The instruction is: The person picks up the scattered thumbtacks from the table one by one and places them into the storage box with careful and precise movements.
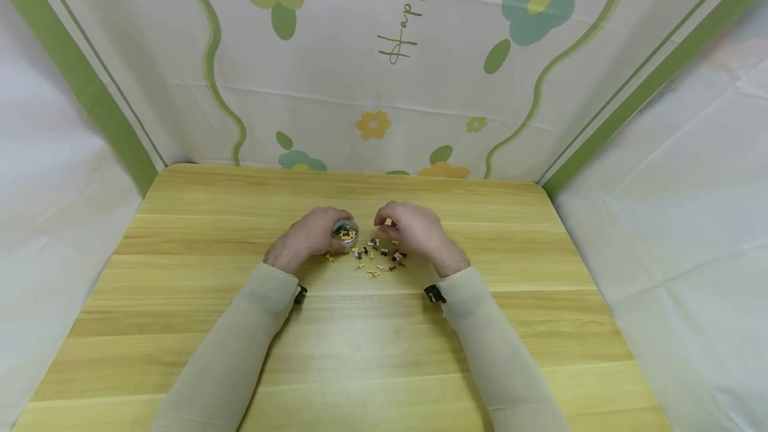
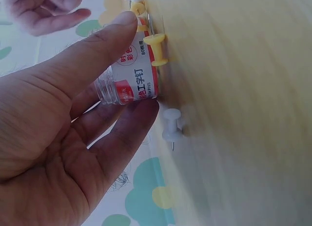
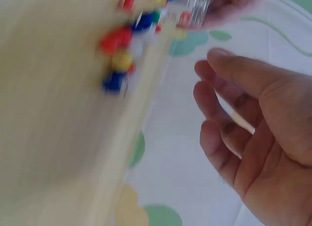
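Between thumb and fingers, my left hand [image 1: 307,235] grips a small clear jar [image 2: 127,79] with a red and white label. Several coloured push pins [image 1: 347,235] show inside it in the head view. To its right my right hand [image 1: 415,231] hovers above the table with fingers loosely bent. The right wrist view shows nothing between its fingertips. Loose push pins in yellow, white, red and dark colours lie scattered between and below the hands. The left wrist view shows a yellow push pin [image 2: 156,50] and a white push pin [image 2: 171,124] near the jar.
The wooden table [image 1: 360,352] stretches around both hands, its far edge meeting a white curtain [image 1: 336,72] with flower prints. Plain white sheets hang at both sides. A dark strap piece [image 1: 435,294] sits at the right wrist, another [image 1: 301,295] at the left.
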The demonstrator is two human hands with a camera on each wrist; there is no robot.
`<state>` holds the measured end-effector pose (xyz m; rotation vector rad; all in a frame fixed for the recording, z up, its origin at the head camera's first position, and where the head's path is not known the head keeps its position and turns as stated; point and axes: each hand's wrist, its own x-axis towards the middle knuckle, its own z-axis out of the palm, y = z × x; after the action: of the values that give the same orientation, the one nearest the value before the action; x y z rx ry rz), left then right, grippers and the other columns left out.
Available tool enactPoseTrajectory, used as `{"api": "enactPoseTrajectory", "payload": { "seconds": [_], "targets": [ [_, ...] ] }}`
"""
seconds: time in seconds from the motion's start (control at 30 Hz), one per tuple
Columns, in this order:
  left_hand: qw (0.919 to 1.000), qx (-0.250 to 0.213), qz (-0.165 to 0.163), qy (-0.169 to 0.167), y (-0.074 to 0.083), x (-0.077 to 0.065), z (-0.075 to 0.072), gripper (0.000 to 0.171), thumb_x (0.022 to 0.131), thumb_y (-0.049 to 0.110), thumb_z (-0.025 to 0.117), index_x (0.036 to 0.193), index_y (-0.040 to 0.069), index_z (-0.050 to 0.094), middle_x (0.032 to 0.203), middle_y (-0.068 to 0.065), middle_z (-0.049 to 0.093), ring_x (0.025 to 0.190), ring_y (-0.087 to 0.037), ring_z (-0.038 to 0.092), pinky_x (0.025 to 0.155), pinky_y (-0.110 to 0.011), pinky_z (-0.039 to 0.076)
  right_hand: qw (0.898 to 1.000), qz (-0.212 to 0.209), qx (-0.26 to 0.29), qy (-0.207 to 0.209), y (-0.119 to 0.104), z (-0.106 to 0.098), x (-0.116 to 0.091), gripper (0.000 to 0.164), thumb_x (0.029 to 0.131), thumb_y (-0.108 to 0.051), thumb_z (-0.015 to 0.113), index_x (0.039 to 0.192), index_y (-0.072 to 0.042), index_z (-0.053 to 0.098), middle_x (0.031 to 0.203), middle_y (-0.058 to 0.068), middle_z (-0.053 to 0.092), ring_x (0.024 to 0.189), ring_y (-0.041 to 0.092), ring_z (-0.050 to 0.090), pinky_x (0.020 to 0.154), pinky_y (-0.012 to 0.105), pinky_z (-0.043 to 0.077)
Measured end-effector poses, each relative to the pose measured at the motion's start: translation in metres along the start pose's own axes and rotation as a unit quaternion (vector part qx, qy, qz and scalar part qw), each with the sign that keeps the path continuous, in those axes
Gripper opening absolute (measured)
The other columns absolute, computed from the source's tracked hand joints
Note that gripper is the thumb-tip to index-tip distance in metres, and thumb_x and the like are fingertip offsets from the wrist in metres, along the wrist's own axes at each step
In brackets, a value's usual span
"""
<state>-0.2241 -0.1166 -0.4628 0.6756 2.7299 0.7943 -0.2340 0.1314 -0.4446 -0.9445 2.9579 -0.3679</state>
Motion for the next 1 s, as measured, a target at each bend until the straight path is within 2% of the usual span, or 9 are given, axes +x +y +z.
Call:
{"api": "enactPoseTrajectory", "payload": {
  "seconds": [0.23,0.4,0.5,0.8,1.0],
  "targets": [
    [1.0,-0.006,-0.005,-0.002,0.0,0.0,-0.001,0.057,0.084,0.023,0.087,0.136,0.01,0.067,0.132,-0.012,0.067,0.123,-0.033,0.059,0.106,-0.05,0.047,0.997,0.019,-0.058,-0.039,0.013,-0.005,-0.006,0.005,0.094,-0.022,0.077,0.098,-0.026,0.076,0.098,-0.013,0.072,0.084,0.008,0.064,0.068,0.035,0.054],
    [0.9999,-0.011,-0.003,0.0,0.0,0.001,-0.001,0.056,0.084,0.022,0.087,0.135,0.009,0.067,0.131,-0.012,0.068,0.122,-0.032,0.06,0.105,-0.05,0.048,0.994,0.049,-0.049,-0.09,0.012,-0.002,-0.007,0.005,0.094,-0.022,0.077,0.093,-0.026,0.073,0.092,-0.011,0.07,0.079,0.01,0.061,0.067,0.035,0.053],
    [0.9999,-0.011,-0.006,0.001,0.001,0.001,-0.001,0.057,0.084,0.023,0.087,0.136,0.01,0.067,0.131,-0.012,0.068,0.122,-0.032,0.06,0.105,-0.049,0.048,0.991,0.061,-0.053,-0.105,0.011,0.001,-0.007,0.005,0.093,-0.023,0.077,0.093,-0.026,0.074,0.092,-0.01,0.07,0.079,0.01,0.061,0.069,0.036,0.053],
    [0.9999,-0.013,-0.011,-0.001,0.001,0.002,-0.003,0.059,0.084,0.022,0.087,0.137,0.009,0.065,0.132,-0.013,0.067,0.124,-0.033,0.059,0.107,-0.05,0.046,0.99,0.061,-0.062,-0.109,0.01,0.007,-0.004,0.005,0.094,-0.022,0.076,0.098,-0.026,0.076,0.095,-0.01,0.071,0.081,0.009,0.062,0.068,0.035,0.054],
    [0.9999,-0.011,-0.007,-0.005,-0.001,0.002,-0.002,0.058,0.084,0.023,0.087,0.136,0.009,0.066,0.131,-0.012,0.068,0.122,-0.032,0.06,0.106,-0.05,0.047,0.993,0.041,-0.07,-0.08,0.006,0.005,-0.002,0.007,0.097,-0.02,0.072,0.099,-0.026,0.077,0.098,-0.01,0.071,0.082,0.008,0.062,0.066,0.034,0.055]
  ]
}}
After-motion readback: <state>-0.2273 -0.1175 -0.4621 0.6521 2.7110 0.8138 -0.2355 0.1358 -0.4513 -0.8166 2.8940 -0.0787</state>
